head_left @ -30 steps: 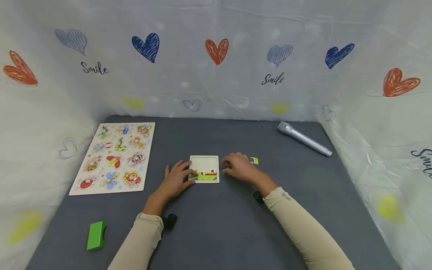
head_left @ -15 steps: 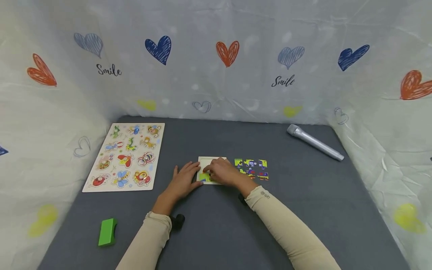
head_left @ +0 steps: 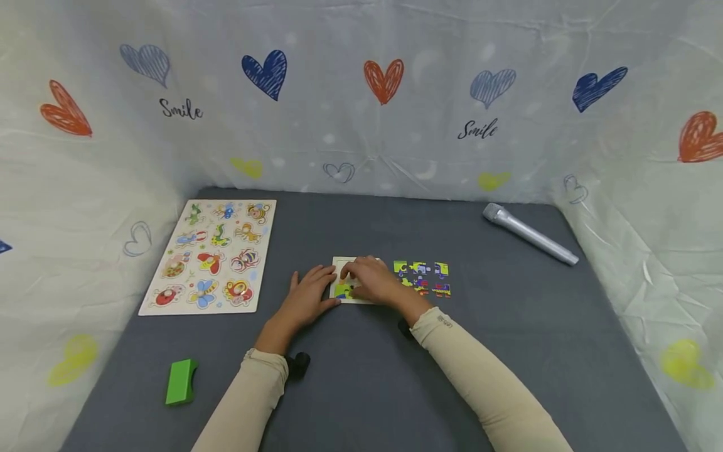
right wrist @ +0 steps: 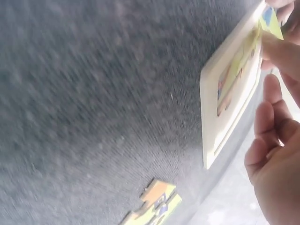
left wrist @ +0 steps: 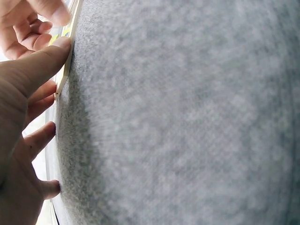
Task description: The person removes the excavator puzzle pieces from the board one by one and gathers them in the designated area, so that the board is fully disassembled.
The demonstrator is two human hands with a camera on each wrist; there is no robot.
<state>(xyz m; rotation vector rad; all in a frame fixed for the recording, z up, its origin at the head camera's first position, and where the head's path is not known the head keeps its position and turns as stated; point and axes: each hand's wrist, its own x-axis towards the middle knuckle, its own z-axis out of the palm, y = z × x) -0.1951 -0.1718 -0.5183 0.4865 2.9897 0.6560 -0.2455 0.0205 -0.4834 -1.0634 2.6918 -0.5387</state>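
Note:
A small pale puzzle tray [head_left: 337, 264] lies mid-table with yellow-green pieces along its near side. My left hand [head_left: 305, 299] rests at the tray's left side, fingers spread, its thumb [left wrist: 60, 47] touching the near edge. Over the tray, my right hand [head_left: 374, 282] has its fingers bent and pinches a yellow-green and blue puzzle piece [right wrist: 274, 21], tilted up at the tray's left end. That hand covers much of the tray in the head view. Several loose puzzle pieces [head_left: 420, 269] lie just right of the tray.
A larger board of insect pictures [head_left: 210, 260] lies at the left. Nearer me sits a green block [head_left: 181, 382]. A silver microphone [head_left: 530, 233] lies at the back right. Printed white sheeting [head_left: 316, 125] encloses the table's back and sides.
My right hand has moved left from beside the tray to over it, uncovering the loose pieces. It has stayed there since half a second ago. The left hand keeps its place at the tray.

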